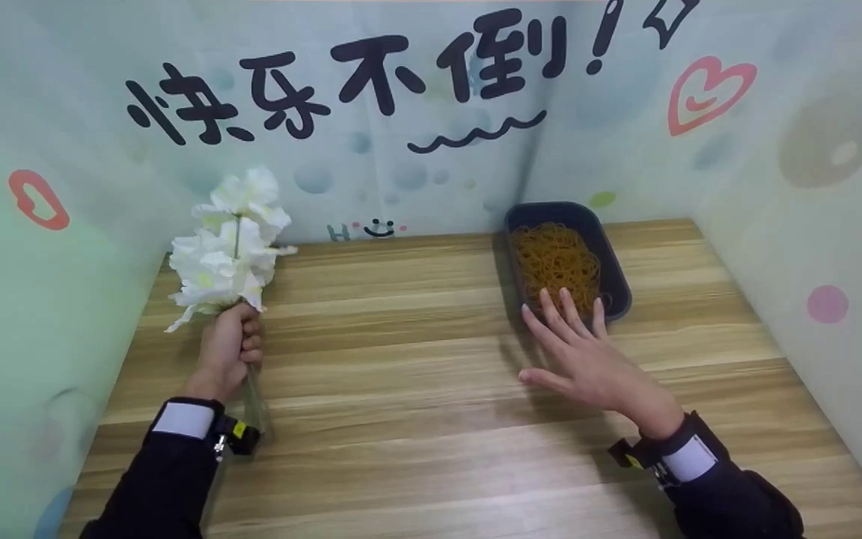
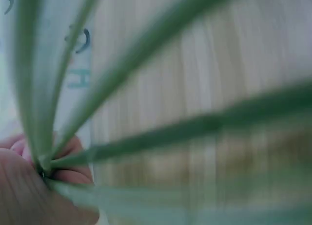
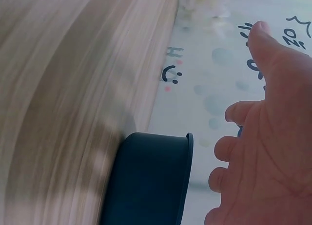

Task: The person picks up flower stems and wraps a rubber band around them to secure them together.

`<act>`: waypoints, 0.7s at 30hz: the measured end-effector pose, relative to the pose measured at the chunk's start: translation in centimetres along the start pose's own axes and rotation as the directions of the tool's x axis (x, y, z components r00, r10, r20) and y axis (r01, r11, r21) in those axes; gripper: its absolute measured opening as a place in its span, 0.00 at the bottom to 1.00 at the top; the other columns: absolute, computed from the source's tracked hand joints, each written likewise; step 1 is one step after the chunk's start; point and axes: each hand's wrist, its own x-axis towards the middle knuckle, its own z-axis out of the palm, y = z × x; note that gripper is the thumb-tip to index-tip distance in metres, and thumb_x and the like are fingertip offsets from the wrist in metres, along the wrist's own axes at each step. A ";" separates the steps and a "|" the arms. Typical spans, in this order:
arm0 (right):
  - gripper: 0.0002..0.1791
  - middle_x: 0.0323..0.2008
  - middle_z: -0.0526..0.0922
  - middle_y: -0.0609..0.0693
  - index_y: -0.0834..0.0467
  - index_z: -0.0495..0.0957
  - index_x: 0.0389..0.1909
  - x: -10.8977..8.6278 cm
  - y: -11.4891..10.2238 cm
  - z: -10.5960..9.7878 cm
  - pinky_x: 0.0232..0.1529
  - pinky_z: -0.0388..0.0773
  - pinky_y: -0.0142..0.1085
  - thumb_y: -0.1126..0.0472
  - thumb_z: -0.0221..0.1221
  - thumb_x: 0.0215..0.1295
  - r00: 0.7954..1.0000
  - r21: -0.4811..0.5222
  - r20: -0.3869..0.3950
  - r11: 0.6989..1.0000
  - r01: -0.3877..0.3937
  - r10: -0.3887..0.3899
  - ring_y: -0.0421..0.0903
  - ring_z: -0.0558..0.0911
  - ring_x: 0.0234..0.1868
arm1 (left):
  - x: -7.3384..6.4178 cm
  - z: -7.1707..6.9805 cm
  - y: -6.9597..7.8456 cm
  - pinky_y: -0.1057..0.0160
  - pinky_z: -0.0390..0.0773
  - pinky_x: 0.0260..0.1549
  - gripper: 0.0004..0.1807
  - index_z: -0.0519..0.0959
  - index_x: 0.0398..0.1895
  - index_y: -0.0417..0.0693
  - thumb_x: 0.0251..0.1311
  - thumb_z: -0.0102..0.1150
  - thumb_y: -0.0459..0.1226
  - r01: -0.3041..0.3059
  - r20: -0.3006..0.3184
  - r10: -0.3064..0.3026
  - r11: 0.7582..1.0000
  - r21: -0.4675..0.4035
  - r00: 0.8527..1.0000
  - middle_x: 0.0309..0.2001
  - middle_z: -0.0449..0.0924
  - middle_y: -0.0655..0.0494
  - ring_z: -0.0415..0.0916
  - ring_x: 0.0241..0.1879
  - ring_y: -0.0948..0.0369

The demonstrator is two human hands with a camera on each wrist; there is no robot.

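On your wood-grain tabletop (image 1: 386, 404), the white flower bouquet (image 1: 210, 258) is at the left and the dark-blue tub (image 1: 609, 258) at the far right, which seems to give each hand its own side. Your left hand (image 1: 227, 348) is clamped round the green stems (image 2: 146, 45) just below the blooms, gathering them at one point so the lower ends splay toward the near side. Your right hand (image 1: 595, 367) is over the tub's near end, fingers spread apart; whether a fingertip touches the brown rubber bands (image 1: 554, 254) is hard to tell. The tub's walls keep that loose tangle together.
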 end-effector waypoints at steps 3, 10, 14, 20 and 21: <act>0.50 0.86 0.35 0.60 0.53 0.48 0.86 0.1 -0.5 -0.1 0.76 0.24 0.77 0.33 0.55 0.76 1.000 0.003 -0.004 1.000 0.000 0.000 0.68 0.34 0.86 | -0.1 1.0 0.3 0.74 0.55 0.14 0.14 0.62 0.31 0.54 0.81 0.35 0.37 -0.027 0.040 0.033 0.990 -0.137 0.999 0.19 0.56 0.66 0.52 0.15 0.69; 0.49 0.87 0.37 0.59 0.53 0.48 0.86 0.2 -1.6 -0.5 0.77 0.24 0.75 0.33 0.55 0.76 1.000 0.020 -0.017 1.000 0.012 -0.012 0.66 0.35 0.87 | -0.6 3.3 0.5 0.72 0.43 0.19 0.18 0.67 0.26 0.49 0.78 0.35 0.37 -0.113 0.089 0.189 0.836 -0.537 0.978 0.15 0.57 0.62 0.42 0.17 0.66; 0.50 0.86 0.38 0.60 0.54 0.49 0.86 0.5 -2.6 -0.8 0.78 0.25 0.74 0.32 0.55 0.75 0.999 0.022 -0.015 0.999 0.035 -0.035 0.65 0.36 0.87 | -0.9 4.8 0.2 0.70 0.40 0.19 0.09 0.73 0.27 0.45 0.63 0.48 0.38 -0.169 0.063 0.297 0.691 -0.703 0.953 0.13 0.57 0.60 0.41 0.16 0.65; 0.51 0.86 0.39 0.59 0.56 0.48 0.86 1.5 -4.7 -1.0 0.80 0.28 0.72 0.32 0.56 0.75 0.996 0.002 -0.015 0.996 0.087 -0.087 0.62 0.39 0.87 | -1.4 7.8 -0.8 0.69 0.38 0.20 0.29 0.72 0.24 0.44 0.79 0.34 0.52 -0.169 0.086 0.425 0.528 -0.833 0.901 0.15 0.50 0.61 0.37 0.17 0.65; 0.52 0.86 0.39 0.60 0.57 0.48 0.85 1.7 -5.1 -1.0 0.80 0.29 0.72 0.32 0.56 0.75 0.995 -0.001 -0.018 0.995 0.096 -0.096 0.62 0.40 0.87 | -1.5 8.4 -1.0 0.68 0.38 0.20 0.33 0.71 0.23 0.45 0.80 0.30 0.56 -0.159 0.097 0.444 0.505 -0.848 0.891 0.16 0.49 0.62 0.37 0.17 0.65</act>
